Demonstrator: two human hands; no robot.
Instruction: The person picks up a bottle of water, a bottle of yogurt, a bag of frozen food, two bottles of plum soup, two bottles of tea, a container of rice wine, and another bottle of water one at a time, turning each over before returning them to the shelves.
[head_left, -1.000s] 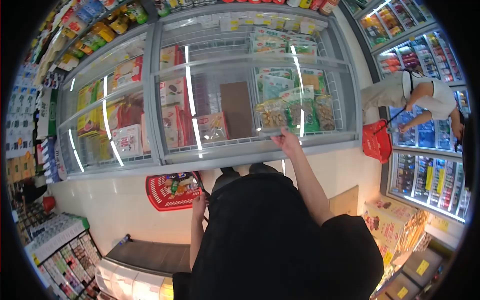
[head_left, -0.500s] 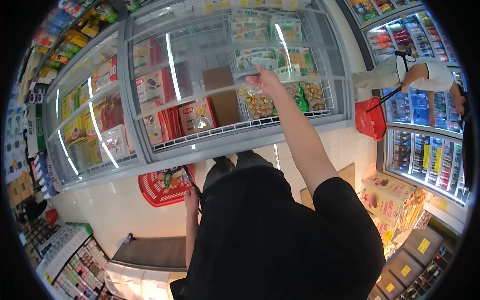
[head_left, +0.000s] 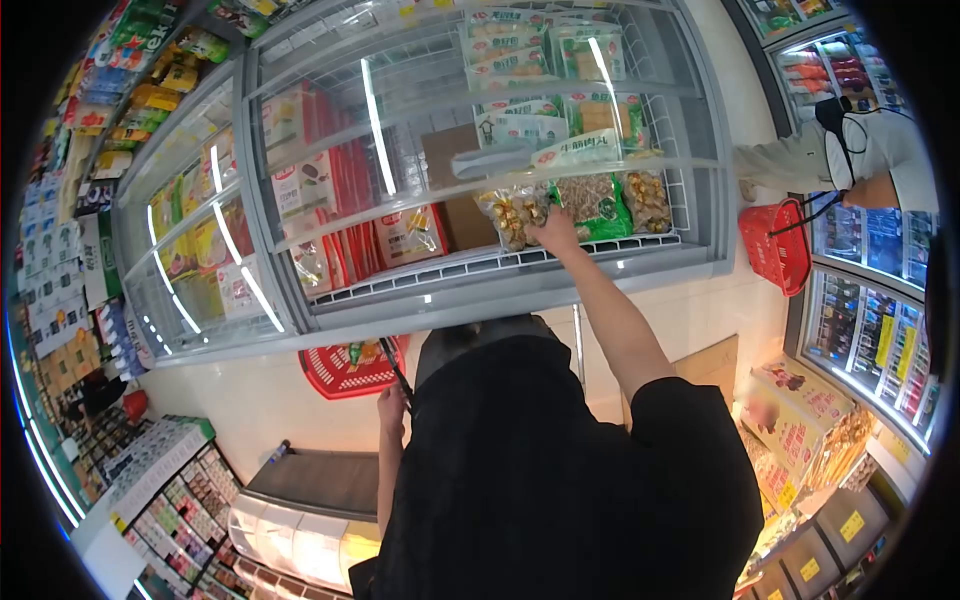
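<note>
Through the raised-in opening of a chest freezer, my right hand reaches down with curled fingers on the right edge of a clear bag of golden-brown balls. Beside it lies a green-and-white bag of small brownish pieces, with another bag of golden-brown balls at the right. Behind them are green-and-white packets. Low at my side, my left hand is closed around the black handle of a red shopping basket, which holds some small packaged goods, partly hidden by the freezer.
Red-and-white packages and a brown cardboard piece are in the freezer's left part. A glass lid edge crosses above the bags. To the right, a person carries a red basket near upright fridges.
My right hand has moved from the glass lid's edge down to the bags at the front of the freezer. My left hand stays on the handle. The view has shifted slightly.
</note>
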